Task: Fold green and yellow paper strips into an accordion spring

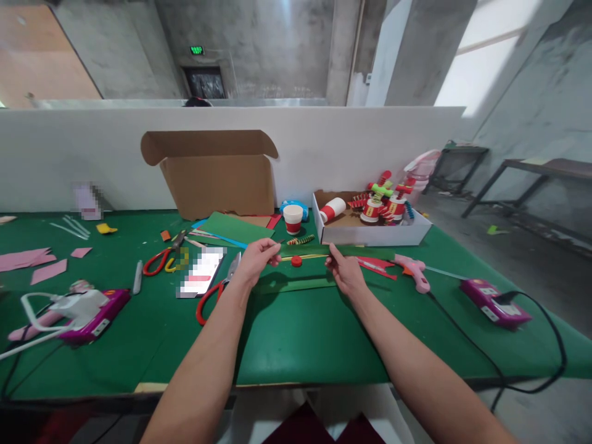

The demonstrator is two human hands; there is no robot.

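Left grip [257,259] and right grip [346,270] both pinch 1 green strip [306,250], running crosswise behind the red disc [296,261]; left is nearer.

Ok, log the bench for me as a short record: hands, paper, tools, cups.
left hand: fingers pinched at one end of a green paper strip
right hand: thumb on the same strip
second green strip: lying nearer the person
tools: pink glue gun right of the right hand; red-handled scissors beside the left forearm
cups: white-and-red cup upright; another tipped in the white box
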